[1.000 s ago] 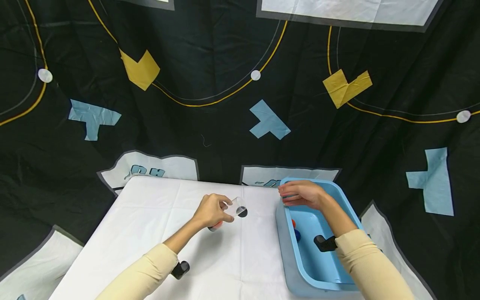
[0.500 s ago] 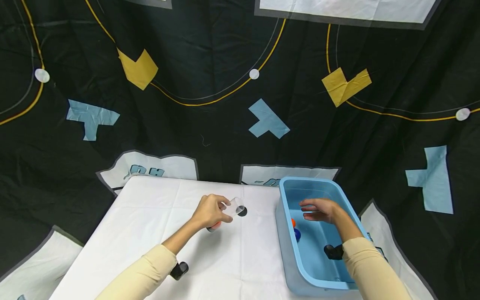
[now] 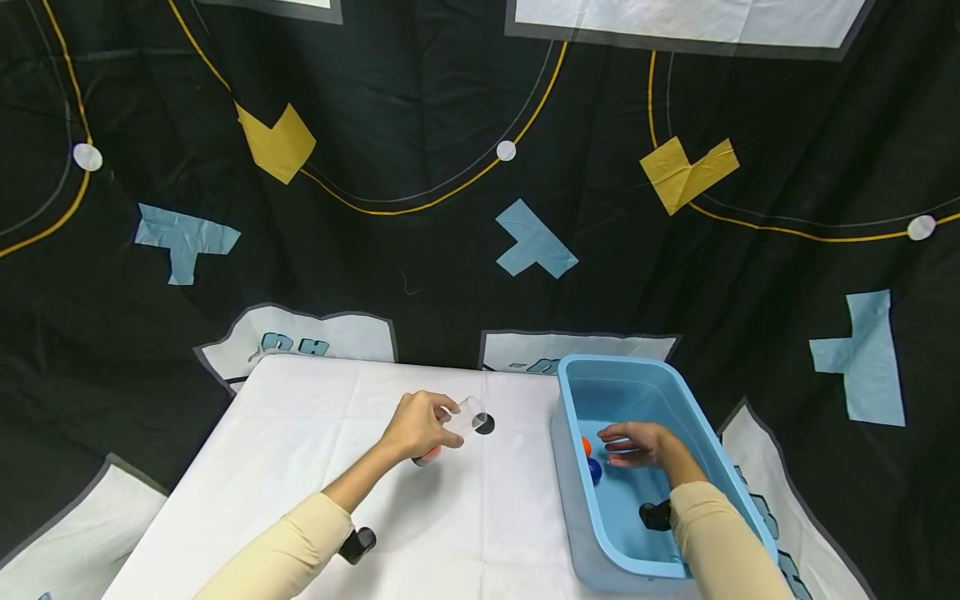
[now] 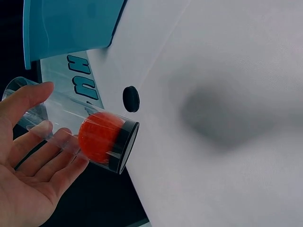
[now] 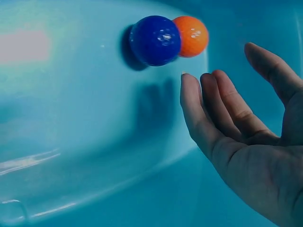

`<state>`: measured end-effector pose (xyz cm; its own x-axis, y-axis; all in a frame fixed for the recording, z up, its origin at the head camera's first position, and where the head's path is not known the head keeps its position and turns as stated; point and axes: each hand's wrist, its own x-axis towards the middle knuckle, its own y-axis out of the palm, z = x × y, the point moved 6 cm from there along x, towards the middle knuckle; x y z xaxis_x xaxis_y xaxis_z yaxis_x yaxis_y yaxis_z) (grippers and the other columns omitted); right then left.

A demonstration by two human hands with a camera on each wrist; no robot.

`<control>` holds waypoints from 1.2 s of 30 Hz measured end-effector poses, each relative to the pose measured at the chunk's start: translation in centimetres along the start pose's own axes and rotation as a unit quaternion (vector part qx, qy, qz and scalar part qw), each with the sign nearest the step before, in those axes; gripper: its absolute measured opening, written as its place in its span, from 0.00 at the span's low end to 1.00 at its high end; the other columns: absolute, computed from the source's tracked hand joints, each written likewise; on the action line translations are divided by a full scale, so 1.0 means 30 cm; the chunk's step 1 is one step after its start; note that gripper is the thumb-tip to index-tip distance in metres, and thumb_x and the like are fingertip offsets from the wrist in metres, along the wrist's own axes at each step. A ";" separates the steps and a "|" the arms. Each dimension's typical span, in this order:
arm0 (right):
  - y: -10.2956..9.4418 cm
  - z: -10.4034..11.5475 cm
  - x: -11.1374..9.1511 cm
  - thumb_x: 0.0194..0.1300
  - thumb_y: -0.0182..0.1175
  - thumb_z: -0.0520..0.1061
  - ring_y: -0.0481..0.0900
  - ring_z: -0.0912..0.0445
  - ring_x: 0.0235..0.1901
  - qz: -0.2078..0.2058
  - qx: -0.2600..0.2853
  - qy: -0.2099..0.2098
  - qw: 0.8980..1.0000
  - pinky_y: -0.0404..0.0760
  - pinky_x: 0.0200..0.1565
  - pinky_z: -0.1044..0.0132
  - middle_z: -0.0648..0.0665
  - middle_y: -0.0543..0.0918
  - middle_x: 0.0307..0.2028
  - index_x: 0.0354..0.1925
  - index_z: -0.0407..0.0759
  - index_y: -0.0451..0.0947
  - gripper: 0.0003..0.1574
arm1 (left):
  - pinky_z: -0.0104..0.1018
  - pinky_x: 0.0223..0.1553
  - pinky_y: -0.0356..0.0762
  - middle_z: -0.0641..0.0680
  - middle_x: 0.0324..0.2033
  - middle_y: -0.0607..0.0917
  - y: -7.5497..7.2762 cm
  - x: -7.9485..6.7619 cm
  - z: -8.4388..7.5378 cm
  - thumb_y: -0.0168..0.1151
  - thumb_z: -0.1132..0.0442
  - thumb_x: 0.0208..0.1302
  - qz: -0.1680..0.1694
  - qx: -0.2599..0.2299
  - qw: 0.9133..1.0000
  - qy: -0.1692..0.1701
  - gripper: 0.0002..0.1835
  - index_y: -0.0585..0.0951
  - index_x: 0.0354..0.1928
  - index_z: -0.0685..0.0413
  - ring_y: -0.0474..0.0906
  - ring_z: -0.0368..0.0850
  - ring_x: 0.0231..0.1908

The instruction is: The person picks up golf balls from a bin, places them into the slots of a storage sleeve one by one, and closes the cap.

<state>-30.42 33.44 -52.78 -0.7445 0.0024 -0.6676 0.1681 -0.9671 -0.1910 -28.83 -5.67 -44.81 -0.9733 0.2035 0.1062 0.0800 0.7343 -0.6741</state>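
In the head view my left hand (image 3: 418, 427) grips a clear plastic tube (image 3: 469, 414), tilted above the white table. The left wrist view shows an orange golf ball (image 4: 100, 137) inside the tube, against its black-capped end (image 4: 124, 146); the other end points up between thumb and fingers. A round black lid (image 3: 486, 424) lies on the table just beyond the tube. My right hand (image 3: 637, 444) is inside the blue bin (image 3: 567, 500), fingers loosely spread and holding nothing. Close to its fingertips, a blue golf ball (image 5: 155, 40) and an orange golf ball (image 5: 191, 36) rest together on the bin's floor.
The bin stands at the right side of the white-covered table (image 3: 420, 533), its walls rising around my right hand. Behind the table hangs a black cloth (image 3: 420, 267) with yellow and blue tape marks.
My right hand has moved from the bin's far left rim down into the bin, nearer the two balls. My left hand keeps hold of the tube in nearly the same place.
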 end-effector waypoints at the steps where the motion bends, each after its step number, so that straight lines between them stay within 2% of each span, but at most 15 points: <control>1: 0.003 -0.006 0.006 0.72 0.61 0.44 0.89 0.52 0.36 0.002 -0.002 0.006 1.000 0.87 0.45 0.64 0.25 0.78 0.57 0.61 0.29 0.73 0.26 | 0.42 0.41 0.83 0.51 0.30 0.90 -0.001 -0.001 0.001 0.84 0.63 0.37 -0.001 0.000 1.000 0.000 0.21 0.89 0.39 0.52 0.85 0.42 0.34; 9: 0.017 -0.047 0.036 0.68 0.64 0.42 0.89 0.52 0.34 -0.004 -0.011 0.045 0.999 0.85 0.50 0.61 0.33 0.84 0.44 0.58 0.28 0.74 0.25 | 0.42 0.41 0.83 0.51 0.30 0.90 -0.009 -0.004 0.001 0.84 0.63 0.37 -0.003 0.001 1.000 0.005 0.21 0.89 0.39 0.52 0.85 0.42 0.34; 15: 0.034 -0.066 0.045 0.68 0.63 0.41 0.89 0.50 0.35 0.003 -0.020 0.054 0.998 0.86 0.51 0.60 0.32 0.84 0.43 0.58 0.26 0.75 0.25 | 0.43 0.42 0.84 0.54 0.32 0.90 -0.020 -0.003 0.006 0.84 0.63 0.38 -0.002 0.004 1.000 0.006 0.22 0.89 0.40 0.54 0.86 0.45 0.35; 19: 0.043 -0.078 0.057 0.68 0.64 0.41 0.89 0.49 0.36 0.012 -0.017 0.067 0.998 0.85 0.53 0.58 0.33 0.83 0.41 0.51 0.28 0.79 0.19 | 0.44 0.42 0.84 0.57 0.34 0.91 -0.026 -0.001 0.007 0.83 0.62 0.39 0.000 0.005 1.000 0.007 0.22 0.89 0.42 0.55 0.87 0.47 0.37; 23: 0.048 -0.091 0.066 0.69 0.64 0.41 0.87 0.50 0.36 0.020 -0.018 0.077 0.997 0.84 0.55 0.58 0.36 0.81 0.38 0.46 0.31 0.80 0.13 | 0.43 0.42 0.84 0.55 0.33 0.91 -0.033 -0.002 0.007 0.84 0.63 0.39 -0.003 0.002 1.000 0.003 0.22 0.89 0.41 0.54 0.87 0.46 0.37; 30: 0.062 -0.095 0.071 0.68 0.63 0.39 0.86 0.49 0.36 0.021 -0.022 0.073 0.997 0.85 0.54 0.56 0.35 0.80 0.37 0.51 0.26 0.77 0.19 | 0.42 0.41 0.84 0.54 0.32 0.90 -0.038 -0.008 0.015 0.84 0.63 0.38 -0.007 0.003 1.000 -0.004 0.21 0.89 0.40 0.54 0.86 0.44 0.35; 36: 0.072 -0.094 0.079 0.67 0.62 0.37 0.87 0.47 0.36 0.025 -0.028 0.077 0.996 0.86 0.52 0.57 0.34 0.79 0.37 0.46 0.27 0.79 0.13 | 0.41 0.40 0.84 0.55 0.33 0.91 -0.041 -0.009 0.026 0.83 0.63 0.38 -0.007 -0.001 1.000 -0.006 0.23 0.89 0.42 0.56 0.86 0.44 0.35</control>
<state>-30.00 32.08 -56.80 -0.6269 -0.0019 -0.7791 0.2418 -0.9511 -0.1923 -28.84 -7.14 -44.57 -0.9768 0.1860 0.1065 0.0674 0.7381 -0.6713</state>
